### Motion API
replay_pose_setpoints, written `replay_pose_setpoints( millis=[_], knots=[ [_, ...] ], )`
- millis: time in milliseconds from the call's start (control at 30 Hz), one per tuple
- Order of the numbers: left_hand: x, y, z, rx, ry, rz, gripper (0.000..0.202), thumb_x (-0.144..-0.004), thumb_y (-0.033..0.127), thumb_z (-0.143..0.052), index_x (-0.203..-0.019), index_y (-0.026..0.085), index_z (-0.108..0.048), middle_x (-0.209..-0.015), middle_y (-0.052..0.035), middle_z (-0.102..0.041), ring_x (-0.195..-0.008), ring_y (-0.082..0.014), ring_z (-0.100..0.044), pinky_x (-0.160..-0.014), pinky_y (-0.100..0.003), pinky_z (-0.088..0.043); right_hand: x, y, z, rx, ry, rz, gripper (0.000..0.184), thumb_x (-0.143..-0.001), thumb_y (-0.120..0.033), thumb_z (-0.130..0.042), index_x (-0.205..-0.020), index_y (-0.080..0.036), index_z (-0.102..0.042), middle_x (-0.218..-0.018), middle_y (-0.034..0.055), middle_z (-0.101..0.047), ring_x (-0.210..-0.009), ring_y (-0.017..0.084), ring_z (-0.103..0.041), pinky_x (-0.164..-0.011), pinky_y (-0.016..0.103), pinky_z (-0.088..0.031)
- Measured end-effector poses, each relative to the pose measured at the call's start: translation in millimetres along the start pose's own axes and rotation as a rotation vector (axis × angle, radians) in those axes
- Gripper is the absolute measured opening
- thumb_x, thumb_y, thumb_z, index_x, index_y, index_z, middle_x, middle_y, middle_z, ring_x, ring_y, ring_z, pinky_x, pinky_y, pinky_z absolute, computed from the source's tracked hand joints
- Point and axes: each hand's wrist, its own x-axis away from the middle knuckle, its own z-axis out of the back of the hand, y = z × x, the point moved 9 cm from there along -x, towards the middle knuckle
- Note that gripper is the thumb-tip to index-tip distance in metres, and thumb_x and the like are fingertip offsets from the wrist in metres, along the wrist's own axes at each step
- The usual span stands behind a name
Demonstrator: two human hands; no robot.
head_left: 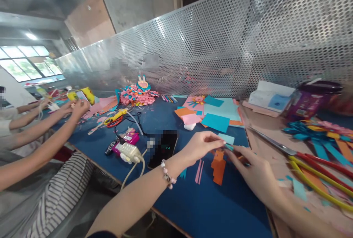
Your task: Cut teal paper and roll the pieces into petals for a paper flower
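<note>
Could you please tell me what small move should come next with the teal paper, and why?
Probably lower the teal paper toward the orange pieces: the left hand and right hand both pinch it at their fingertips, directly above those pieces on the blue table.

Beaded bracelet [168, 173] behind left grip [202, 146]

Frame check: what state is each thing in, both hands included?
left hand: grip pinched on the teal paper scrap
right hand: grip pinched on the scrap's other end
scissors: blades closed, lying on the pink board
phone: lying flat on the blue table
power strip: white plug inserted
orange paper: cut, lying flat
</note>
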Motion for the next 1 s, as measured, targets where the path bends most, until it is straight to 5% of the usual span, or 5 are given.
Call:
replay_pose_setpoints(
  millis=[233, 433, 800, 1000],
  knots=[
    [0, 10, 4.8, -0.075, 0.022, -0.037, 0.023, -0.075, 0.036, -0.065, -0.081, 0.014, -0.064, -0.074, -0.0064, -0.065, -0.067, -0.0145, -0.059, -0.059, -0.026, -0.045, 4, 8, 1, -0.153, 0.031, -0.079, 0.030, -0.085, -0.044, -0.050, -0.099, -0.019, -0.059, -0.079, 0.0051, -0.066, -0.058, 0.015, -0.061, -0.053, 0.027, -0.050],
    [6, 24, -2.8, -0.125, -0.077, -0.079, 0.021, -0.073, 0.029, -0.068, -0.088, 0.014, -0.065, -0.086, -0.0072, -0.067, -0.079, -0.0152, -0.062, -0.076, -0.030, -0.048, 6, 7, -3, -0.420, -0.004, -0.028, 0.032, -0.086, -0.040, -0.053, -0.111, -0.020, -0.050, -0.068, 0.0002, -0.060, -0.049, 0.012, -0.057, -0.042, 0.022, -0.048],
    [7, 11, -3.7, -0.082, -0.026, -0.029, 0.016, -0.078, 0.026, -0.064, -0.085, 0.013, -0.057, -0.082, -0.0089, -0.069, -0.082, -0.0195, -0.068, -0.081, -0.035, -0.051, 5, 11, -5, -0.406, -0.012, -0.068, 0.034, -0.086, -0.039, -0.053, -0.117, -0.024, -0.054, -0.079, 0.0030, -0.061, -0.053, 0.012, -0.060, -0.036, 0.020, -0.047],
    [10, 7, -5.2, -0.077, -0.001, -0.012, 0.017, -0.079, 0.027, -0.063, -0.085, 0.014, -0.055, -0.084, -0.0104, -0.069, -0.085, -0.0225, -0.069, -0.082, -0.039, -0.052, 6, -1, 5, -0.193, 0.080, 0.108, 0.029, -0.088, -0.031, -0.053, -0.115, -0.022, -0.058, -0.066, -0.0015, -0.051, -0.051, 0.010, -0.047, -0.048, 0.023, -0.046]
  ],
)
